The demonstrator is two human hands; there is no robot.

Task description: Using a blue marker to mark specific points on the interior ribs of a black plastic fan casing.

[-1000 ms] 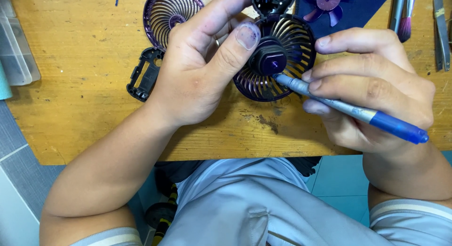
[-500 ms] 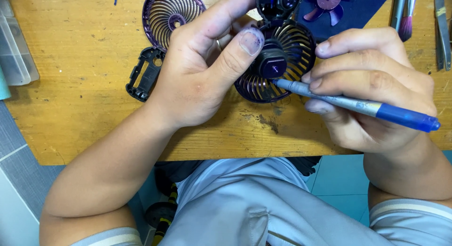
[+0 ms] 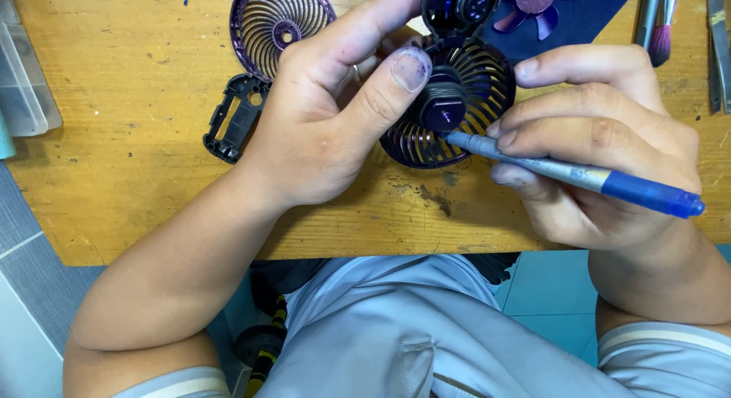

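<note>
A worn wooden desk (image 3: pixel 114 177) stands over grey and teal floor tiles. At its far edge the left hand (image 3: pixel 327 124) grips the purple fan housing (image 3: pixel 457 101); the right hand (image 3: pixel 601 154) grips a blue-handled screwdriver (image 3: pixel 579 175), tip at the hub. Since earlier, the housing has shifted slightly.

left hand (image 3: pixel 327 116) gripping fan grille (image 3: pixel 449 105), right hand (image 3: pixel 601 147) holding screwdriver (image 3: pixel 571 173)

Your wooden workbench (image 3: pixel 114 185) looks matt, scratched and stained. The rear fan grille (image 3: pixel 472 86) and the loose front grille (image 3: pixel 278 25) are glossy dark purple plastic (ribs catching light). The screwdriver (image 3: pixel 579 177) shows a dull grey metal-looking shaft and smooth blue plastic handle; the black bracket (image 3: pixel 232 124) is matt plastic.
</note>
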